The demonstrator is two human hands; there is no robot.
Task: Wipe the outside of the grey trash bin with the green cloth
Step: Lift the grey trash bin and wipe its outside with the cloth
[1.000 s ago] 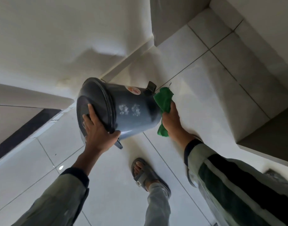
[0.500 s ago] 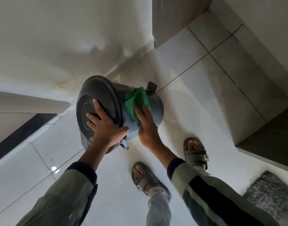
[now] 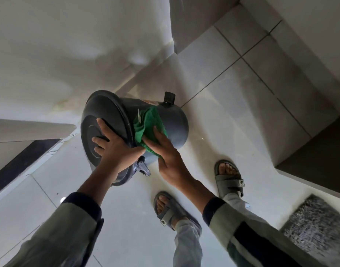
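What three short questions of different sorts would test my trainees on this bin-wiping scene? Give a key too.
1. True or false: the bin stands upright on the floor.
2. Which hand presses the cloth flat against the bin's side? A: left. B: right.
3. Fill the gap: the left hand grips the bin at its ___ end.

Key: 1 false, it is tipped over sideways. 2 B, the right hand. 3 lid.

Glossy pale floor tiles (image 3: pixel 223 105), off-white wall (image 3: pixel 59 45), grey shaggy mat (image 3: pixel 315 228).
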